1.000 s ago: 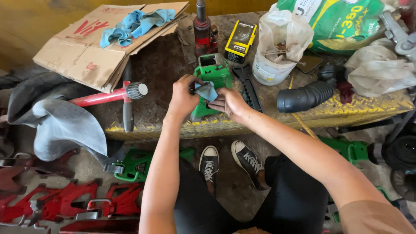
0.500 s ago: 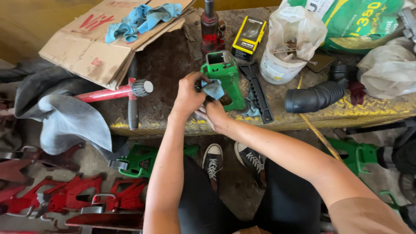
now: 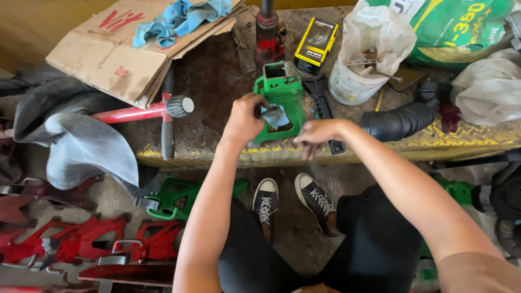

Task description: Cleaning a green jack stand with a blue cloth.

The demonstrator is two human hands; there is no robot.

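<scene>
Green metal housing lies on bench, blue rag inside.

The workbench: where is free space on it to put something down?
One bare patch on the workbench: dark metal between the cardboard, the red-handled tool, and the green metal part that the left hand wipes with a cloth. Right of the right hand, the hose, bucket and bags crowd it.

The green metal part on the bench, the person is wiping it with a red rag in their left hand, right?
Not quite. The rag is blue, not red, as the head view shows. The left hand does press it against the green metal part on the bench.
</scene>
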